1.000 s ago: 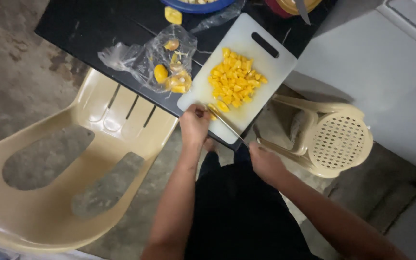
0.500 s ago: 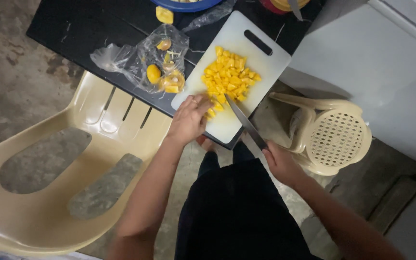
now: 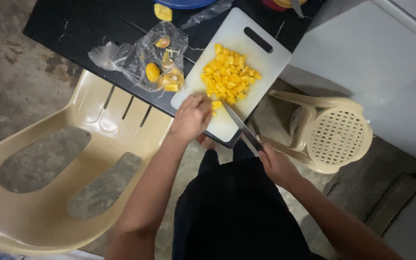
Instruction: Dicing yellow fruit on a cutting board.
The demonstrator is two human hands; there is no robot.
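The left hand (image 3: 191,117) rests on the near end of the white board (image 3: 234,72), fingers curled down over a yellow piece (image 3: 216,104) at the board's near left edge; whether it pinches the piece or only presses on it cannot be told. The right hand (image 3: 278,166) is closed around the handle of a knife (image 3: 239,126), whose blade runs up and left from the hand across the board's near corner, its tip close to the left hand's fingers. The board lies at an angle on the black table (image 3: 68,29), its near corner hanging over the table's front edge and its handle slot toward the far right. In the middle of the board sits a heap of yellow cubes (image 3: 229,73), just beyond the left hand. To the left of the board, touching its left edge, lies a crumpled clear bag (image 3: 126,55) with yellow scraps and peel inside. At the table's far edge a blue bowl (image 3: 184,3) shows in part, with one yellow chunk (image 3: 163,12) beside it. Below the table's front left edge stands a beige chair (image 3: 39,226); a second beige chair (image 3: 335,139) with a perforated back stands to the right, beside a white cabinet (image 3: 376,72).
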